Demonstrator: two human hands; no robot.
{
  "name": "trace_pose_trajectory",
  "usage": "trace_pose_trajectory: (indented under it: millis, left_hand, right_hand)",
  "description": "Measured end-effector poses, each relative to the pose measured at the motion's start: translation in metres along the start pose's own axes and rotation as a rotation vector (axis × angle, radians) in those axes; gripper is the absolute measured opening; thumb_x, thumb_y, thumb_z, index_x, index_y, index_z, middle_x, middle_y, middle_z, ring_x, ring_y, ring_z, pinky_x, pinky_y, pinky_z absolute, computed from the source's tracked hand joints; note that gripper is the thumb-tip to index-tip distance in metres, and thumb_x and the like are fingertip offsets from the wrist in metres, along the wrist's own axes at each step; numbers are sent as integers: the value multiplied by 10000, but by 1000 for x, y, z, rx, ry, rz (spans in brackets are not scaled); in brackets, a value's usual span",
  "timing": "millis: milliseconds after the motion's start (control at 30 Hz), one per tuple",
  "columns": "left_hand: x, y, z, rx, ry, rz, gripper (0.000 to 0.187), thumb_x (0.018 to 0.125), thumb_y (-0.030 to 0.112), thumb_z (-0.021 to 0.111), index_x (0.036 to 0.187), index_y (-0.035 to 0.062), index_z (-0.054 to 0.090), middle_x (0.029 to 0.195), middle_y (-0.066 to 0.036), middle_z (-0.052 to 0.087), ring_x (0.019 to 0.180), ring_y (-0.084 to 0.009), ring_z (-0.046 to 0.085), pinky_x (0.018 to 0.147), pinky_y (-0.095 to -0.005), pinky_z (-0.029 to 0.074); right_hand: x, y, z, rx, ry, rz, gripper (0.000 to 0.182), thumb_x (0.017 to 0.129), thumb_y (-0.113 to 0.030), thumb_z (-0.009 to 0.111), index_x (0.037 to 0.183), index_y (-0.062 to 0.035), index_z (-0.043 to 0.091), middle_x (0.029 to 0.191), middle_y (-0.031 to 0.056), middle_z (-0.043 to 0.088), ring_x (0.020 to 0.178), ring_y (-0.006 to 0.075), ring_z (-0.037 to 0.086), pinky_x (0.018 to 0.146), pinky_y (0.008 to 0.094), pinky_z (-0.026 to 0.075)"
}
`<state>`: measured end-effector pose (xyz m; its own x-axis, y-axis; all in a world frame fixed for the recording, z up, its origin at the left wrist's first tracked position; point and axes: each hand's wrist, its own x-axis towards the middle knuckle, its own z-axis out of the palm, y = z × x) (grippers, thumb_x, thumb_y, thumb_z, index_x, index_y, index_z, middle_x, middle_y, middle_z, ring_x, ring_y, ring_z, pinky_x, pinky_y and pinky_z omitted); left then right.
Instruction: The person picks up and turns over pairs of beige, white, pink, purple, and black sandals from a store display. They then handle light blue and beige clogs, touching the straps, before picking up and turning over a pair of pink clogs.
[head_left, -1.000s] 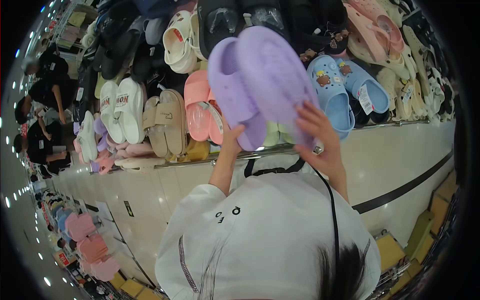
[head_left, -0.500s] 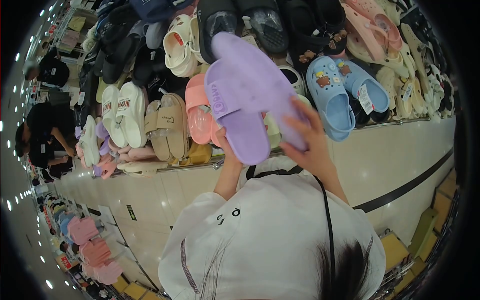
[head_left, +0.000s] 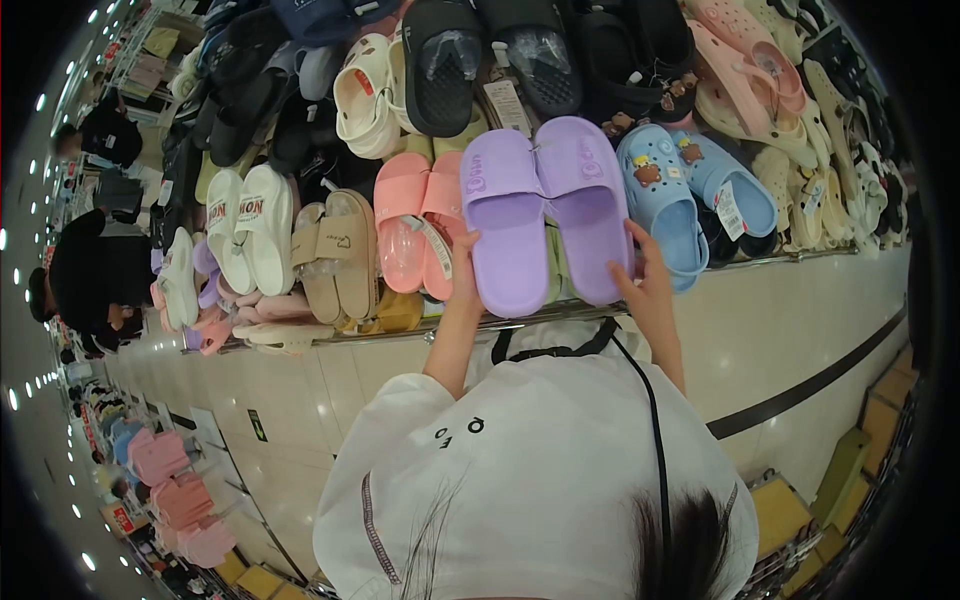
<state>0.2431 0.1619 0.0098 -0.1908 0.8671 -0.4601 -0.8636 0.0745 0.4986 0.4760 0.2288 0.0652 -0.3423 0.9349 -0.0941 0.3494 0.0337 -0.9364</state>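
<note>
A pair of purple slides (head_left: 505, 215) lies side by side, soles down, over the front of the shoe display. My left hand (head_left: 466, 275) holds the outer edge of the left slide, its fingers partly hidden behind it. At the right slide's heel, my right hand (head_left: 645, 280) grips the outer edge between thumb and fingers. Pink slides (head_left: 403, 215) sit just left of the pair, and blue clogs (head_left: 660, 215) with bear charms are just right of it. A pale green shoe (head_left: 555, 265) shows through the gap between the purple slides.
Black slides (head_left: 440, 70) lie behind the purple pair. White slides (head_left: 265, 225) and beige slides (head_left: 350, 250) stand farther left. A metal rail (head_left: 395, 333) runs along the display's front edge. People in black (head_left: 95, 265) are at the far left. Yellow boxes (head_left: 780, 515) sit at the lower right.
The right purple slide, earlier raised, tilted and blurred across the left one, now lies beside it. Both slides point away from me. My right hand has moved slightly right with it.
</note>
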Motion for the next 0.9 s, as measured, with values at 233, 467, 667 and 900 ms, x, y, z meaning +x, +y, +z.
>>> trace_pose_trajectory:
  millis: [233, 467, 667, 900]
  left_hand:
    - [18, 14, 0, 231, 120, 107, 389, 839, 242, 529, 1138, -6, 494, 999, -100, 590, 887, -188, 593, 771, -306, 495]
    - [30, -7, -1, 641, 250, 516, 345, 898, 131, 488, 1216, 6, 436, 1059, -70, 528, 993, -136, 493, 883, -254, 387]
    - [23, -12, 4, 715, 212, 751, 432, 847, 126, 564, 1249, 32, 437, 1143, -75, 474, 1118, -173, 418, 966, -304, 316]
    - [20, 1, 31, 1505, 120, 1032, 559, 779, 216, 614, 1286, 77, 426, 1334, -146, 380, 1260, -341, 311, 1026, -445, 263]
  right_hand:
    - [-2, 7, 17, 296, -8, 62, 591, 776, -57, 629, 1314, -67, 382, 1274, 93, 431, 1074, 191, 476, 821, 282, 406]
    - [13, 19, 21, 108, 78, -66, 576, 741, -51, 649, 1276, -73, 437, 1282, 73, 435, 1034, 172, 498, 773, 260, 418]
    - [21, 3, 12, 206, 292, -137, 460, 757, -53, 645, 1197, -69, 511, 1257, 88, 446, 965, 161, 512, 754, 259, 428]
    - [15, 10, 20, 183, 164, -109, 466, 766, -73, 643, 1203, -55, 481, 1228, 92, 449, 933, 166, 512, 753, 280, 441]
